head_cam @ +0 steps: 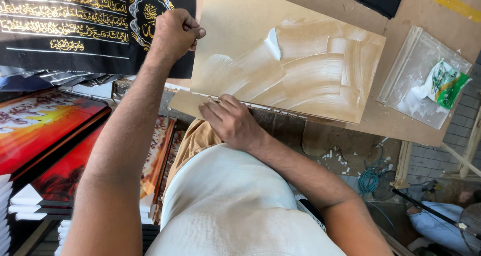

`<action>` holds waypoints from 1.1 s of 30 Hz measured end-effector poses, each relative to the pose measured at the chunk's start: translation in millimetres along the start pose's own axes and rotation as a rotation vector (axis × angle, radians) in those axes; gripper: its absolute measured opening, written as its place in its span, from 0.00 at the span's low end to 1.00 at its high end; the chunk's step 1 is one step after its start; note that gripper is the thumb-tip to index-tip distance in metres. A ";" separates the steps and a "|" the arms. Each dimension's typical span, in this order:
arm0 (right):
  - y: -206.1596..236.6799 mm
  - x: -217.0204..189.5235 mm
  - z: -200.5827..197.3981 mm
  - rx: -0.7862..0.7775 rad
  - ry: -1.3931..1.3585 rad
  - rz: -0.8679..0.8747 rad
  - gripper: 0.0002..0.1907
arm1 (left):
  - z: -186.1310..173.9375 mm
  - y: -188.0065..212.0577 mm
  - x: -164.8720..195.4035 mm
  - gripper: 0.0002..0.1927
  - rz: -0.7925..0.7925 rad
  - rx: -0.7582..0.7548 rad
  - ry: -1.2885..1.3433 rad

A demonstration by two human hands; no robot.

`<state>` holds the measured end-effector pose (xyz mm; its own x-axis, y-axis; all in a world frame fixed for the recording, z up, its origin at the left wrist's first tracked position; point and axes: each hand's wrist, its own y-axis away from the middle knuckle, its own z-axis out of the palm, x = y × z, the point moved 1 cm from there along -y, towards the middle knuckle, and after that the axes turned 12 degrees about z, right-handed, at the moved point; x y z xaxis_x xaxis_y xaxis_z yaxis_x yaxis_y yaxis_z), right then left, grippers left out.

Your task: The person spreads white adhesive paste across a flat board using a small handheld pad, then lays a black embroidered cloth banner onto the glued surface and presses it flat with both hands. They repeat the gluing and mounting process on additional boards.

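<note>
Right hand (231, 121) steadying glue-streaked tan board (295, 60)

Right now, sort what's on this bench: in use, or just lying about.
In use: left hand and right hand on the glue-smeared board.

Lying about: plastic sheet with a green packet, black cloth, red pictures.

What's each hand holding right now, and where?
Left hand grips the board's left edge; right hand presses its near edge.
</note>
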<state>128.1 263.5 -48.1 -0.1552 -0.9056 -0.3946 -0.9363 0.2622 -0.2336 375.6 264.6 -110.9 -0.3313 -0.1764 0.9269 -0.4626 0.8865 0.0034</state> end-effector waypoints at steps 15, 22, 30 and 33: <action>21.4 36.2 -29.6 0.135 0.110 0.234 0.11 | 1.7 -2.0 -1.8 0.07 -0.185 -0.052 0.118; 61.1 22.7 -46.7 0.020 -0.148 0.092 0.14 | 2.6 -1.6 16.4 0.08 -0.210 -0.083 0.114; 143.0 54.7 -108.4 0.520 -0.271 0.818 0.07 | 26.8 -7.3 17.3 0.12 -0.245 0.033 0.156; 183.6 60.6 -123.6 0.646 -0.180 0.902 0.06 | 27.5 -7.8 20.5 0.12 -0.309 0.045 0.138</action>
<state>-92.1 215.6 -5.0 -0.5964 -0.2500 -0.7628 -0.1575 0.9682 -0.1942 349.8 242.3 -102.3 -0.0571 -0.3717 0.9266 -0.5608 0.7798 0.2783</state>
